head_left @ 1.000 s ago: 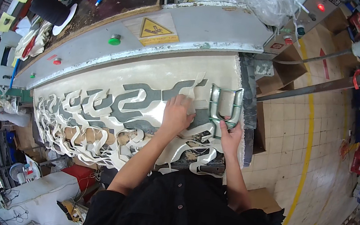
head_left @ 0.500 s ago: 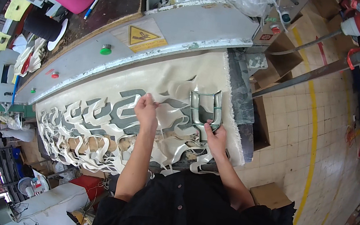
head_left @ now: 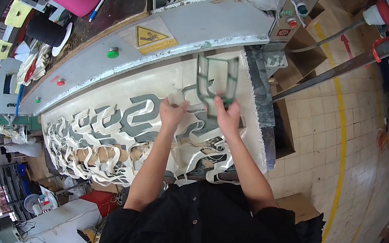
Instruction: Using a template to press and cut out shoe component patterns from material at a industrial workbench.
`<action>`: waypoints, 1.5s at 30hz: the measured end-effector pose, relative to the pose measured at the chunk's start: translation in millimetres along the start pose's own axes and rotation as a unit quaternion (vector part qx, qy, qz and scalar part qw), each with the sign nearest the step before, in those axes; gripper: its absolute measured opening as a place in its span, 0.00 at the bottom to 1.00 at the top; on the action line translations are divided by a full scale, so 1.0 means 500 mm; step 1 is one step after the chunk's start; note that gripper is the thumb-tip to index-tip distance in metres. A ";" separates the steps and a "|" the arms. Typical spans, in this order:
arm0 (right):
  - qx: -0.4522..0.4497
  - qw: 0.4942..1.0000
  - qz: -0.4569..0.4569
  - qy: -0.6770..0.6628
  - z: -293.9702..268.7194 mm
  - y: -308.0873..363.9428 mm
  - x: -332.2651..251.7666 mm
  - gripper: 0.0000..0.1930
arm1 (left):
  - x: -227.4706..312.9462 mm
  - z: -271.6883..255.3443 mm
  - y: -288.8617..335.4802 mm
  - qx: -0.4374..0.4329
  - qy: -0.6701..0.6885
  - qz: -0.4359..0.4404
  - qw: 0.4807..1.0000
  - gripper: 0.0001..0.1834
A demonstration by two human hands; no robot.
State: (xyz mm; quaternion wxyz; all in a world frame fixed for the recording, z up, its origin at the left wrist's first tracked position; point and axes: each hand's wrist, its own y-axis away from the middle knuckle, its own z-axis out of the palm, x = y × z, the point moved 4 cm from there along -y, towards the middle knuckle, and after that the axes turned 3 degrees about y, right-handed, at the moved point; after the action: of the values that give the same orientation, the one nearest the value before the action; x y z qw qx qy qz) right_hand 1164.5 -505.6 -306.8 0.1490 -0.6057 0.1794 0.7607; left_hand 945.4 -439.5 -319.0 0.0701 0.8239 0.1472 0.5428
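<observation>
As I monitor the head view, the left hand (head_left: 172, 113) has fingers bent over the cream sheet (head_left: 159, 87), pinching or not I cannot tell, while rightward the right hand (head_left: 227, 115) grasps the green-edged metal frame (head_left: 232, 77) above the sheet.

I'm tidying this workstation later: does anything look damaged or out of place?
Yes. The cream sheet has a ragged, fuzzy right edge, not a clean cut. Cream offcuts lie tangled and overlapping on the side nearest the person. The grey machine beam has chipped-looking paint along its lower edge.
</observation>
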 end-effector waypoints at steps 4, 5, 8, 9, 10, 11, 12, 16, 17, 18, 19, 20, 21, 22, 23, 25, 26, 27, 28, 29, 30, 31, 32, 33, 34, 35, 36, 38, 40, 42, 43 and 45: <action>0.032 0.997 -0.058 0.032 0.037 -0.071 0.084 0.15 | -0.057 -0.014 0.014 -0.018 0.084 -0.032 0.996 0.16; 0.048 0.995 -0.074 0.053 0.041 -0.072 0.090 0.16 | -0.064 -0.019 0.019 -0.017 0.083 -0.033 0.996 0.16; 0.064 0.994 -0.056 0.072 0.037 -0.069 0.098 0.15 | -0.090 -0.021 0.045 -0.033 0.135 -0.095 0.986 0.12; 0.074 0.993 -0.044 0.081 0.035 -0.068 0.100 0.12 | -0.097 -0.027 0.059 -0.034 0.133 -0.102 0.985 0.12; 0.080 0.994 -0.048 0.065 0.034 -0.072 0.095 0.14 | -0.103 -0.029 0.069 -0.038 0.163 -0.097 0.981 0.11; 0.082 0.993 -0.045 0.068 0.034 -0.072 0.091 0.14 | -0.108 -0.031 0.078 -0.042 0.192 -0.092 0.976 0.10; 0.090 0.991 -0.052 0.089 0.032 -0.072 0.085 0.16 | -0.114 -0.034 0.086 -0.045 0.192 -0.096 0.976 0.10; 0.100 0.984 -0.058 0.137 0.029 -0.071 0.081 0.20 | -0.130 -0.054 0.106 -0.034 0.194 -0.119 0.973 0.12; 0.097 0.984 -0.063 0.134 0.034 -0.070 0.077 0.20 | -0.132 -0.058 0.107 -0.036 0.200 -0.122 0.972 0.12; 0.102 0.984 -0.061 0.132 0.034 -0.069 0.073 0.19 | -0.133 -0.060 0.110 -0.043 0.204 -0.121 0.970 0.13; 0.104 0.984 -0.058 0.132 0.032 -0.069 0.070 0.19 | -0.128 -0.059 0.114 -0.045 0.202 -0.123 0.971 0.13; 0.103 0.984 -0.043 0.138 0.030 -0.070 0.069 0.19 | -0.119 -0.058 0.118 -0.048 0.161 -0.108 0.980 0.12; 0.100 0.984 -0.028 0.144 0.029 -0.070 0.067 0.19 | -0.110 -0.056 0.122 -0.051 0.121 -0.093 0.987 0.12; 0.099 0.985 -0.029 0.141 0.029 -0.070 0.065 0.19 | -0.108 -0.054 0.121 -0.049 0.119 -0.091 0.987 0.12; 0.073 0.989 -0.024 0.125 0.027 -0.071 0.063 0.19 | -0.104 -0.051 0.119 -0.038 0.131 -0.080 0.987 0.12; 0.021 0.997 -0.013 0.077 0.006 -0.078 0.075 0.21 | -0.092 -0.041 0.112 -0.029 0.142 -0.069 0.987 0.11; -0.012 0.997 0.012 0.081 -0.003 -0.073 0.081 0.21 | -0.082 -0.045 0.111 -0.031 0.127 -0.051 0.990 0.11; -0.044 0.995 0.036 0.086 -0.011 -0.063 0.087 0.21 | -0.072 -0.048 0.113 -0.033 0.112 -0.034 0.993 0.11; -0.049 0.994 0.038 0.086 -0.015 -0.044 0.075 0.21 | -0.065 -0.052 0.119 -0.028 0.112 -0.036 0.993 0.11; -0.013 0.983 -0.011 0.184 -0.020 -0.016 0.035 0.22 | -0.058 -0.055 0.127 -0.028 0.121 -0.052 0.991 0.11; 0.025 0.958 -0.062 0.280 -0.025 0.015 -0.005 0.22 | -0.057 -0.055 0.134 -0.028 0.129 -0.068 0.989 0.11; 0.017 0.958 -0.065 0.278 -0.027 0.047 -0.026 0.22 | -0.058 -0.057 0.140 -0.020 0.131 -0.068 0.989 0.11; -0.024 0.946 -0.021 0.323 -0.030 0.083 -0.035 0.23 | -0.068 -0.052 0.150 -0.026 0.170 -0.113 0.979 0.11; -0.062 0.928 0.022 0.366 -0.028 0.106 -0.036 0.24 | -0.074 -0.048 0.158 -0.035 0.208 -0.157 0.965 0.12; -0.061 0.928 0.021 0.366 -0.020 0.120 -0.013 0.24 | -0.080 -0.043 0.164 -0.044 0.198 -0.185 0.962 0.13; -0.083 0.956 0.110 0.260 -0.006 0.134 0.046 0.23 | -0.085 -0.039 0.166 -0.048 0.198 -0.184 0.961 0.13; -0.103 0.964 0.195 0.149 0.012 0.144 0.096 0.22 | -0.090 -0.037 0.165 -0.049 0.180 -0.172 0.967 0.15; -0.066 0.974 0.140 0.165 0.042 0.102 0.136 0.20 | -0.072 -0.027 0.168 -0.013 0.149 -0.156 0.976 0.24; -0.038 0.980 0.088 0.177 0.066 0.067 0.125 0.19 | -0.064 -0.038 0.156 -0.026 0.097 -0.117 0.988 0.25; -0.058 0.964 0.122 0.231 0.095 0.052 0.094 0.19 | -0.065 -0.066 0.139 -0.042 0.010 -0.064 0.997 0.30; -0.052 0.965 0.123 0.227 0.092 0.052 0.104 0.19 | -0.054 -0.067 0.138 -0.047 0.006 -0.061 0.997 0.30; -0.006 0.949 0.074 0.306 0.081 0.054 0.114 0.19 | -0.002 -0.073 0.139 0.008 -0.280 0.135 0.951 0.33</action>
State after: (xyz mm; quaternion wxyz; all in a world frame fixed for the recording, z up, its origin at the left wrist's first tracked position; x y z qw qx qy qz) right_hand 1104.7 -511.0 -351.5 0.0271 -0.7955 0.2562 0.5485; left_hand 923.5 -507.1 -286.0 0.0277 0.9554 0.0137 0.2938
